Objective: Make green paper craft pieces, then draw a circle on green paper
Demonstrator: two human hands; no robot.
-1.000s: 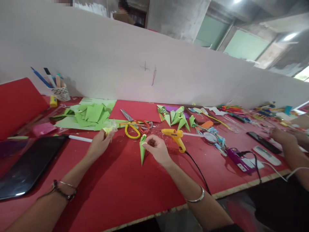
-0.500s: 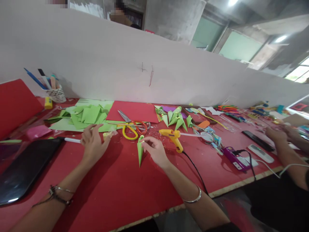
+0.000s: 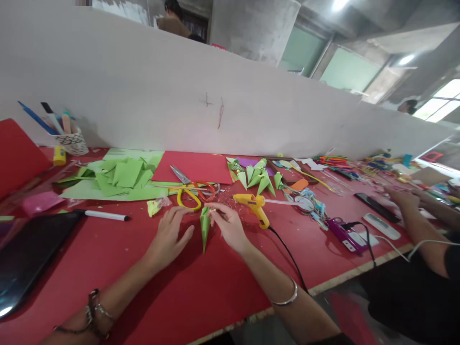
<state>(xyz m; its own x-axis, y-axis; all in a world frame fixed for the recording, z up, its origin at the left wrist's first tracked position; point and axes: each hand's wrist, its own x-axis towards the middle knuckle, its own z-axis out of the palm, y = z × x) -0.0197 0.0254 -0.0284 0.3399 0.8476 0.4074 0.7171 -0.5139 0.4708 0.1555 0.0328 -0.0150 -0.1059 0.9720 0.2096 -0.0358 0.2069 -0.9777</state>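
Between the thumb and fingers of my right hand [image 3: 230,226] is the top of a green paper cone [image 3: 204,229], its tip pointing down above the red table [image 3: 201,297]. My left hand [image 3: 170,237] is just left of the cone, fingers apart and holding nothing; a small gap separates it from the cone. Behind my hands lie scissors with yellow handles [image 3: 189,200] and scissors with red handles [image 3: 205,190]. A crumpled yellow piece in clear wrap [image 3: 154,207] rests behind my left hand. The yellow glue gun [image 3: 251,203] lies right of my right hand.
Loose green paper pieces [image 3: 125,173] and a red sheet [image 3: 196,166] lie at the back. Finished green cones [image 3: 259,176] are grouped to their right. A black tablet-like slab [image 3: 32,258] and a marker [image 3: 107,215] are at left. A purple power strip [image 3: 347,235] and a co-worker's hands [image 3: 402,197] are at right.
My left hand has moved right and nearer, away from the yellow piece, to beside the cone. My right hand keeps its pinch on the cone. The view has shifted slightly.
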